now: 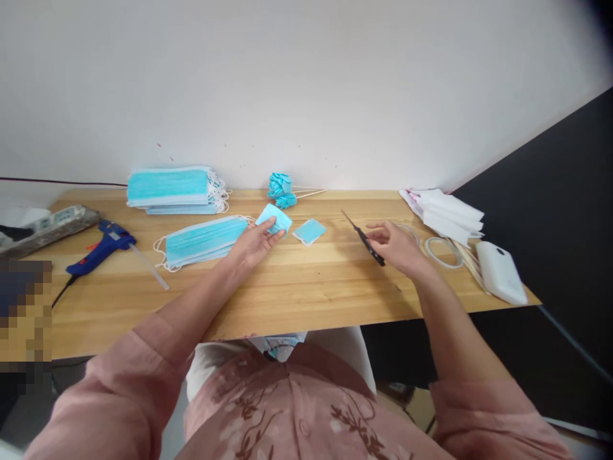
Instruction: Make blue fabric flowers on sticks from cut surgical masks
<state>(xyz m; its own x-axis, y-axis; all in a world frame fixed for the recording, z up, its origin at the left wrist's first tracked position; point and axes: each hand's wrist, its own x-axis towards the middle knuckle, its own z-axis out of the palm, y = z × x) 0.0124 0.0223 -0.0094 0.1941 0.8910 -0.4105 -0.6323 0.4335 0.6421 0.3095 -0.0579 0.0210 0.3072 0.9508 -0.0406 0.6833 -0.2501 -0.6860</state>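
Observation:
My left hand point(262, 241) pinches a folded blue piece of mask fabric point(278, 218) above the table. To its right lies a small stack of cut blue mask pieces point(310, 231). My right hand point(390, 244) grips a pair of black-handled scissors point(364, 241) by the handles, blades pointing away and to the left. Several whole blue face masks point(204, 241) with white ear loops lie beside my left wrist. Behind my left hand rest blue fabric flowers point(280, 189) on thin sticks.
At the back left is a thick pile of masks point(170, 186). A blue glue gun point(103, 246) and a power strip point(62, 223) lie at far left. On the right are folded white sheets point(447, 211), a tape roll point(444, 252) and a white box-like object point(500, 271).

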